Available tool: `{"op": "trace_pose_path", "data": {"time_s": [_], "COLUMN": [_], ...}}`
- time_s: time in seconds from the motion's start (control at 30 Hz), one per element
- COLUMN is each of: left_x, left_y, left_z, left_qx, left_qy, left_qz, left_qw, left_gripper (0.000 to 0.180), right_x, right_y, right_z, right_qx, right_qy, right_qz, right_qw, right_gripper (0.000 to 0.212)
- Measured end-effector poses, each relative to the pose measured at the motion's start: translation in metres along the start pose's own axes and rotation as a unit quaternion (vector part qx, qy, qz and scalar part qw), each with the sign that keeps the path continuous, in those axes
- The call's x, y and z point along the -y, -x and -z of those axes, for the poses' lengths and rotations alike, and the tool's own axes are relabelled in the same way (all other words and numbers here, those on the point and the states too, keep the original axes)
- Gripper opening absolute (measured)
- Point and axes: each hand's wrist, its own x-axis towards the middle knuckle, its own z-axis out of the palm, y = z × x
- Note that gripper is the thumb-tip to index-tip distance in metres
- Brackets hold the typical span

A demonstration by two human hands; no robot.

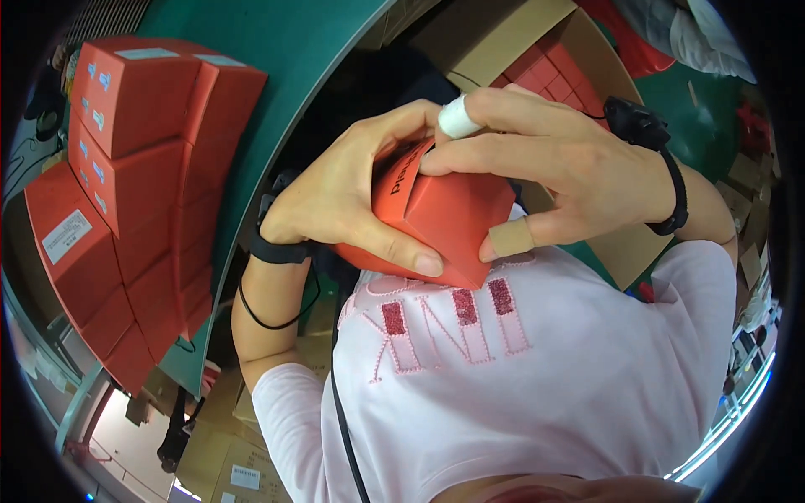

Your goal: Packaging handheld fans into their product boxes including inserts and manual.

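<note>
The box [465,214] is just above the middle of the view, toward one o'clock, held off the table against the chest. The left hand [340,197] is clamped round its nine o'clock side, thumb flat on the near face; its fingertips are hidden. The right hand [570,168] pinches it, index finger at the flap [402,189], thumb on the corner at five o'clock. Whether the flap is tucked cannot be told.

To do this well, the left hand should steady the box without denting its walls, while the right index works along the flap's edge evenly, keeping the corners square and the wrapped finger clear of the fold.

At nine o'clock, red boxes [138,201] stand stacked on the green table [281,50]. At one o'clock an open carton [507,33] holds more red boxes; green floor [700,130] shows at two, brown cartons [222,436] at seven.
</note>
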Motion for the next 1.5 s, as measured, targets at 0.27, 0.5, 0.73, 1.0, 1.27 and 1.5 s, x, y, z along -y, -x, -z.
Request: {"op": "trace_pose_path", "data": {"time_s": [0.27, 0.5, 0.73, 1.0, 1.27, 1.5], "left_x": [0.003, -0.001, -0.053, -0.08, -0.048, -0.042], "left_y": [0.002, -0.003, 0.009, -0.063, -0.073, -0.083], "left_z": [-0.027, -0.013, -0.006, 0.016, 0.045, 0.048], "left_qx": [0.078, 0.116, -0.104, -0.385, -0.427, -0.407], "left_qy": [-0.078, -0.05, -0.236, -0.424, -0.472, -0.468], "left_qz": [-0.06, 0.002, -0.119, -0.424, -0.335, -0.375], "left_qw": [0.992, 0.992, 0.959, 0.702, 0.695, 0.689], "left_gripper": [0.084, 0.087, 0.11, 0.102, 0.102, 0.105], "right_x": [0.021, 0.018, 0.043, 0.054, 0.006, -0.031], "right_y": [0.016, 0.032, 0.018, -0.064, -0.076, -0.053], "right_z": [-0.008, -0.016, 0.071, 0.103, 0.146, 0.117], "right_qx": [0.048, 0.0, 0.0, -0.056, 0.089, -0.021], "right_qy": [0.0, 0.004, 0.134, 0.671, 0.239, 0.364], "right_qz": [-0.01, 0.045, -0.026, 0.096, -0.067, 0.021], "right_qw": [0.999, 0.999, 0.991, 0.733, 0.965, 0.931], "right_gripper": [0.059, 0.049, 0.063, 0.017, 0.012, 0.041]}}
